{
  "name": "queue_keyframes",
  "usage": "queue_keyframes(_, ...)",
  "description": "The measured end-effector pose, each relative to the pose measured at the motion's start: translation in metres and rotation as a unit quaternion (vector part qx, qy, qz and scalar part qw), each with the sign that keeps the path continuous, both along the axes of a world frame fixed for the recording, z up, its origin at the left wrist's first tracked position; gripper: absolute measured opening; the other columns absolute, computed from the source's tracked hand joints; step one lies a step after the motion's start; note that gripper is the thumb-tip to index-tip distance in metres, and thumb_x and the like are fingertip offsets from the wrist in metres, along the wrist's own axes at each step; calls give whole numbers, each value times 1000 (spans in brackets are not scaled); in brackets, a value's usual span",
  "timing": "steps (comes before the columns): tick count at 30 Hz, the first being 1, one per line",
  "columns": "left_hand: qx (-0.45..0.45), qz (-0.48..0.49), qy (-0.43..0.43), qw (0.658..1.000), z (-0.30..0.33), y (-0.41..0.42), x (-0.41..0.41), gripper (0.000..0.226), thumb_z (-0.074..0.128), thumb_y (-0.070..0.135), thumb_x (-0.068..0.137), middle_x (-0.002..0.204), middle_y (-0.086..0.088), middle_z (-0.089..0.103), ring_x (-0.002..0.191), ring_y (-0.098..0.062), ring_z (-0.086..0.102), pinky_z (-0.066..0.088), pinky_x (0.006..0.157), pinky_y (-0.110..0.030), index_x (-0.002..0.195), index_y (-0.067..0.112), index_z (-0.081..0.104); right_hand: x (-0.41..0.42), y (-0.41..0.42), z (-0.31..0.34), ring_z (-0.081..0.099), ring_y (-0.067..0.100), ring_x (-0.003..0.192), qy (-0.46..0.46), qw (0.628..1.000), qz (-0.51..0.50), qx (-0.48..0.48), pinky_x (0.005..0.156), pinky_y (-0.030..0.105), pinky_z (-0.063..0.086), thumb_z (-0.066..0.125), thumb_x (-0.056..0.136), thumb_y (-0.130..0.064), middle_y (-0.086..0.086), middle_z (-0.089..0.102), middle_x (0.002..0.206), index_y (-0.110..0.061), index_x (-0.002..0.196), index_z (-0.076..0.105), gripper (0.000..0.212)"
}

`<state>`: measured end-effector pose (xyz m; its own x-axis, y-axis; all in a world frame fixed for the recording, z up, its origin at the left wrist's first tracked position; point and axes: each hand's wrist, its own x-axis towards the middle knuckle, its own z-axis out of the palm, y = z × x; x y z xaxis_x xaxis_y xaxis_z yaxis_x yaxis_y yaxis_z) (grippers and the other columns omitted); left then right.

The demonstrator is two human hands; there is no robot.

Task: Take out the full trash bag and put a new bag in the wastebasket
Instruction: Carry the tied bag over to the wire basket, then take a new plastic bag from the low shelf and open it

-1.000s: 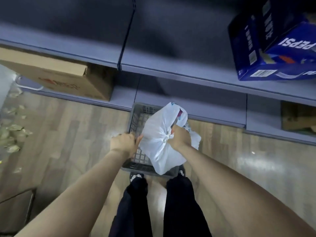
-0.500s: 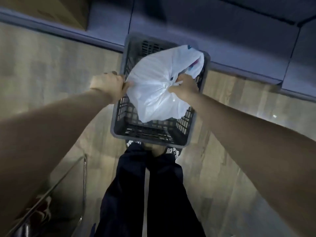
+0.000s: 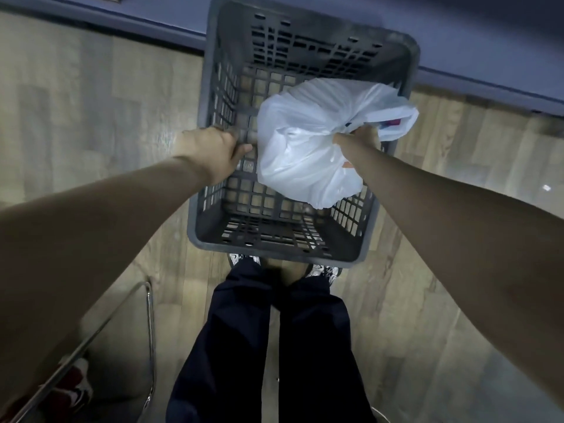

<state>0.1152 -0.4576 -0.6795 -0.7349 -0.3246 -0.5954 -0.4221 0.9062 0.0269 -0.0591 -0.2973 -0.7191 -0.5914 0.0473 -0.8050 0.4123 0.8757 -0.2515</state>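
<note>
While the left hand point(image 3: 210, 154) is gripping the wastebasket point(image 3: 360, 257) rim, the right hand point(image 3: 361, 138) is clutching the knotted trash bag point(image 3: 305, 141) over the basket's right side; lift-out step, next clearing the rim.

Both arms are bare from the frame edges down to the wrists, with no sleeve, watch, band or ring in view on the left hand point(image 3: 210, 154) or the right hand point(image 3: 360, 138). The forearms look broad near the camera and taper toward the hands, an effect of the wide lens. The legs wear dark navy trousers point(image 3: 268, 346), loose and plain, with soft folds at the knees and hems that bunch over the feet. Under the hems show shoes point(image 3: 326, 271) patterned in white and black; only their toes and part of the uppers are visible, and the pattern is too blurred to read
</note>
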Motion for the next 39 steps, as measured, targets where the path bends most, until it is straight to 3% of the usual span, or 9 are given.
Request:
queue_keyframes(3, 2, -2, -12, 1000, 1, 10, -1, 52, 21, 48, 99, 102, -20, 61, 90, -35, 61, 40, 65, -35, 116, 8, 49, 3, 3, 4, 59, 20, 83, 19, 999, 16, -29, 75, 36, 58, 64, 82, -24, 4, 57, 94, -9, 123, 51, 46)
queue_keyframes(6, 2, -7, -17, 1000, 10, 19, -5, 53, 21, 48, 99, 102, -21, 61, 90, -35, 62, 40, 63, -33, 115, 6, 50, 1, 9, 12, 54, 17, 70, 29, 997, 59, -27, 50, 25, 42, 65, 81, -27, 0, 53, 76, -13, 100, 50, 28)
queue_keyframes(8, 0, -18, -24, 1000, 17, 26, -7, 55, 21, 48, 99, 102, -20, 61, 90, -35, 62, 40, 62, -33, 114, 6, 52, 0, 16, 17, 57, 23, 80, 27, 996, 77, -42, 55, 23, 40, 62, 85, -25, 2, 55, 80, -12, 98, 50, 22)
queue_keyframes(11, -3, -42, -38, 998, 27, 35, -10, 57, 18, 49, 99, 99, -18, 60, 87, -31, 62, 40, 60, -32, 117, 6, 50, 3, 29, 29, 55, 24, 110, 43, 992, 108, -52, 75, 24, 38, 57, 88, -20, 7, 56, 122, -11, 125, 47, 40)
queue_keyframes(13, -1, -54, -50, 997, 36, 43, -13, 56, 18, 47, 99, 104, -18, 60, 92, -32, 62, 40, 63, -32, 121, 6, 48, 8, 41, 36, 52, 25, 115, 50, 989, 131, -54, 77, 25, 38, 55, 88, -19, 8, 50, 130, -11, 130, 42, 44)
queue_keyframes(16, -8, -73, -68, 995, 50, 58, -16, 56, 18, 46, 100, 112, -21, 58, 98, -35, 61, 40, 66, -34, 127, 4, 44, 16, 66, 48, 52, 28, 117, 41, 985, 156, -55, 86, 30, 45, 55, 88, -18, 12, 47, 133, -10, 132, 41, 47)
queue_keyframes(24, -2, -128, -105, 986, 106, 136, -44, 54, 16, 45, 101, 117, -17, 53, 101, -32, 59, 46, 68, -36, 126, 5, 42, 30, 170, 95, 44, 32, 125, 11, 988, 156, -2, 101, 32, 38, 53, 92, -20, 19, 46, 136, -7, 135, 42, 46)
queue_keyframes(33, 62, -271, -85, 957, 188, 257, -110, 49, 20, 43, 101, 122, -12, 52, 102, -30, 60, 47, 73, -38, 131, 10, 42, 35, 301, 175, 54, 36, 111, 10, 999, -18, 39, 92, 38, 50, 54, 91, -19, 18, 38, 136, -14, 135, 43, 46)
queue_keyframes(39, 43, -404, -16, 914, 241, 342, -196, 46, 24, 41, 101, 128, -16, 49, 110, -34, 56, 45, 83, -40, 128, 9, 42, 7, 382, 237, 56, 35, 112, 68, 988, -121, 71, 92, 31, 44, 53, 92, -21, 17, 35, 140, -15, 135, 46, 44)
